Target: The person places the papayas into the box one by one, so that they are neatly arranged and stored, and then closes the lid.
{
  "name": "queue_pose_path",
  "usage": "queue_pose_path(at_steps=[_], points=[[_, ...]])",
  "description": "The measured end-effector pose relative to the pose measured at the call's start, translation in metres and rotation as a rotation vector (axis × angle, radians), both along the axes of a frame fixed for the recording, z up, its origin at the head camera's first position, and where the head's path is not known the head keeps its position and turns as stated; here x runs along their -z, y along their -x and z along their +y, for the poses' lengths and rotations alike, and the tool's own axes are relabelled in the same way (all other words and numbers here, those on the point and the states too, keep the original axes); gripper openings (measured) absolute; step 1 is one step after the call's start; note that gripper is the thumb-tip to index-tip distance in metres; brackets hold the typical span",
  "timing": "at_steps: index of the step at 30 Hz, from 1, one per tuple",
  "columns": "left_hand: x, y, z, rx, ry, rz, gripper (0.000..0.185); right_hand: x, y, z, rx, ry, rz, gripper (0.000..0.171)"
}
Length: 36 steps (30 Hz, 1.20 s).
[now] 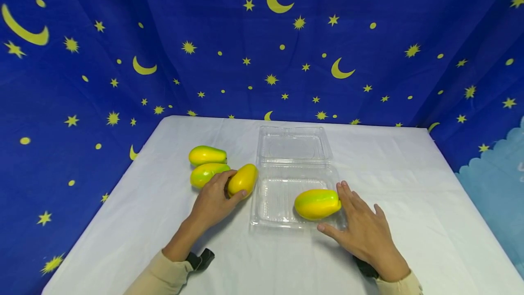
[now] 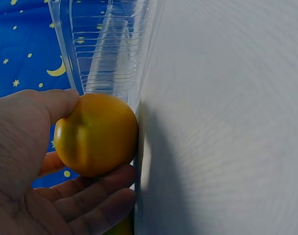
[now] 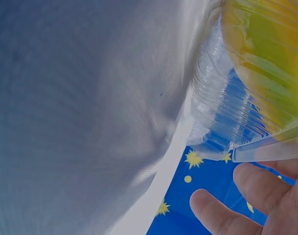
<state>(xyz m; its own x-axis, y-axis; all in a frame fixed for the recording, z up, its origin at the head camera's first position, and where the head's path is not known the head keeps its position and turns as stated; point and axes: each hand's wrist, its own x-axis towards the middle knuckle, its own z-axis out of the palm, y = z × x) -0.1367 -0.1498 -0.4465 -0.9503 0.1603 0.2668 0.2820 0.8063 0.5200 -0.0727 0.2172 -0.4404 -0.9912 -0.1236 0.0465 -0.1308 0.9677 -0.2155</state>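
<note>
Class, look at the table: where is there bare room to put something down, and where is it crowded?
Bare cloth lies right of the clear container, behind the fruits, and along the near edge between the sleeves. It is crowded left of the container, around the mangoes and left hand.

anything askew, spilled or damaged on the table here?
Nothing stands out. The clear clamshell box lies open and looks intact, one mango inside it by the right hand. The left hand grips another mango beside the box; two more lie unspilled.
</note>
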Motion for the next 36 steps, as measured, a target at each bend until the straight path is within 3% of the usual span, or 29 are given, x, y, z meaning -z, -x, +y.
queue_pose_path(at_steps=[11,18,27,36], points=[[0.000,-0.001,-0.001,0.017,-0.030,0.016,0.065,0.000,0.000,-0.001,-0.006,-0.003,0.021,0.114],[-0.001,-0.002,-0.004,-0.009,-0.040,0.007,0.066,-0.001,0.000,-0.002,-0.001,-0.009,0.024,0.114],[-0.007,-0.002,-0.009,-0.051,-0.132,-0.008,0.064,0.001,0.000,-0.001,0.003,-0.006,0.005,0.115],[-0.014,0.001,-0.012,-0.059,-0.186,0.058,0.062,0.000,-0.001,-0.001,0.005,-0.002,0.005,0.115]])
